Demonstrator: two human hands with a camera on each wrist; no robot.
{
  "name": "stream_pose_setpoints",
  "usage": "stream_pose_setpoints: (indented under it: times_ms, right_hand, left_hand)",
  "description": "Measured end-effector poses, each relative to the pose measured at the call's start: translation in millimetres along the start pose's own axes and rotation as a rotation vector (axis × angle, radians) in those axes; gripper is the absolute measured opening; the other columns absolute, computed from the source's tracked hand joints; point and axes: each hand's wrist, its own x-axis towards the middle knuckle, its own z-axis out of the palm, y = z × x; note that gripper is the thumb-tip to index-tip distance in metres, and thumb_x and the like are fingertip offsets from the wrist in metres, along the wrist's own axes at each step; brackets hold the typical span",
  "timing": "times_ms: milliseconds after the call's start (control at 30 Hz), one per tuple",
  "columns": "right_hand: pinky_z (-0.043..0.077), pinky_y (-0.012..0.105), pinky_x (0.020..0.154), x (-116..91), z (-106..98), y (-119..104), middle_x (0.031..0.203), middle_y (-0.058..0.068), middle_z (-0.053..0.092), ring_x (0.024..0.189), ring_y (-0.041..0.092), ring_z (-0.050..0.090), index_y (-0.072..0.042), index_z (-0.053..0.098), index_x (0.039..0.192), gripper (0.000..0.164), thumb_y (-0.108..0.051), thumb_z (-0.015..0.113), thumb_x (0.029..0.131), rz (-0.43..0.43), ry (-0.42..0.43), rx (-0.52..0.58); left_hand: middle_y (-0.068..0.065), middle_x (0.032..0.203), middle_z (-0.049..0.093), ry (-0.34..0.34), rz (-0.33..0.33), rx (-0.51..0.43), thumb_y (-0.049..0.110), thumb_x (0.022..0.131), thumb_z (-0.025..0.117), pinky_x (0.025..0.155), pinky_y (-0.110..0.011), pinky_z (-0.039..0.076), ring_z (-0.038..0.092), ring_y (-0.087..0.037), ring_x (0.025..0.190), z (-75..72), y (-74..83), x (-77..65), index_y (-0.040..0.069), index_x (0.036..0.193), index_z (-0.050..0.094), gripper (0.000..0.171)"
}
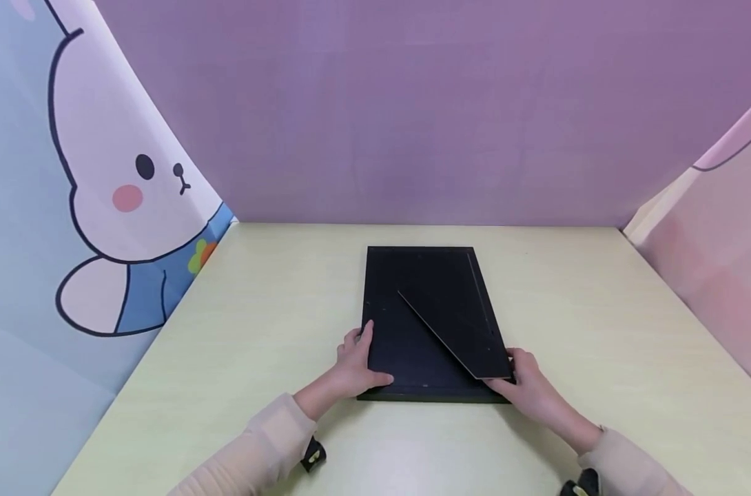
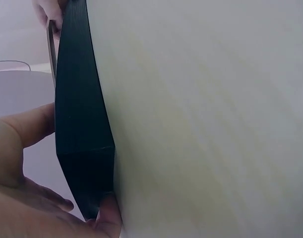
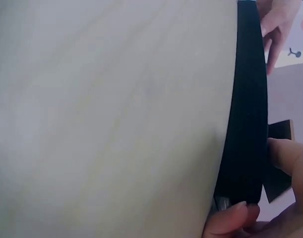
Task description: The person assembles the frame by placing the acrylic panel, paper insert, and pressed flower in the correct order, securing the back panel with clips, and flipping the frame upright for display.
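A black picture frame (image 1: 397,348) lies back side up on the table, its stand flap (image 1: 465,331) lifted at an angle near the right edge. My left hand (image 1: 353,370) grips the near left part, thumb over the top and fingers along the side. In the left wrist view, fingertips (image 2: 109,215) reach the frame's lower corner (image 2: 87,168). My right hand (image 1: 532,391) holds the near right corner, its thumb beside the flap's lower end. The right wrist view shows fingers (image 3: 230,220) curled against the frame's end (image 3: 248,109). The frame's underside is hidden.
The pale wooden table (image 1: 276,296) extends around the frame. A purple backdrop (image 1: 425,117) stands behind it, with a cartoon-printed cloth (image 1: 115,138) at the left and a pink cloth (image 1: 716,241) at the right. Black wrist devices (image 1: 314,455) hang beneath the sleeves.
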Motion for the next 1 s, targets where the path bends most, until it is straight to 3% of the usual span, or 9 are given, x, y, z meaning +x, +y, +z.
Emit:
stream_pose_setpoints:
  times_ms: [267,467,633,767,1000]
  right_hand:
    - [0.04,0.029,0.062,-4,-15,-2,0.101,0.017,0.046,0.077,0.021,0.044,0.015,0.032,0.13,0.065,-0.019,0.065,0.084,0.09,-0.091,0.053]
    - [0.042,0.028,0.056,-6,-26,-5,0.11,0.021,0.041,0.064,0.019,0.046,0.011,0.024,0.136,0.07,-0.013,0.063,0.082,0.07,-0.124,0.09]
    - [0.041,0.028,0.058,-3,-32,-7,0.115,0.023,0.037,0.064,0.019,0.048,0.008,0.025,0.138,0.068,-0.008,0.058,0.081,0.041,-0.123,0.119]
    - [0.042,0.031,0.062,2,-33,-9,0.115,0.024,0.039,0.07,0.022,0.049,0.008,0.029,0.137,0.06,-0.011,0.055,0.086,0.034,-0.097,0.102]
    - [0.042,0.034,0.066,17,-27,-4,0.104,0.021,0.045,0.075,0.024,0.049,0.01,0.039,0.131,0.051,-0.011,0.058,0.089,0.001,-0.026,0.036]
  left_hand:
    - [-0.021,0.146,0.006,-0.011,-0.016,-0.032,0.017,0.077,0.075,0.097,-0.055,0.03,0.011,-0.042,0.13,-2.9,1.2,0.4,0.004,0.147,0.006,0.1]
    - [-0.021,0.146,0.007,-0.023,-0.026,-0.037,0.019,0.077,0.075,0.099,-0.054,0.028,0.011,-0.04,0.131,-6.5,0.9,1.0,0.0,0.146,0.006,0.1]
    - [-0.024,0.146,0.007,-0.031,-0.029,-0.042,0.017,0.082,0.07,0.101,-0.053,0.025,0.011,-0.04,0.132,-9.2,0.6,2.3,-0.003,0.145,0.008,0.091]
    - [-0.025,0.146,0.008,-0.027,-0.035,-0.042,0.012,0.084,0.066,0.102,-0.053,0.022,0.011,-0.041,0.132,-10.3,0.1,2.7,-0.003,0.145,0.009,0.085]
    - [-0.025,0.146,0.008,-0.022,-0.034,-0.035,0.009,0.085,0.064,0.103,-0.052,0.022,0.012,-0.041,0.132,-10.2,0.6,2.2,-0.003,0.145,0.009,0.082]
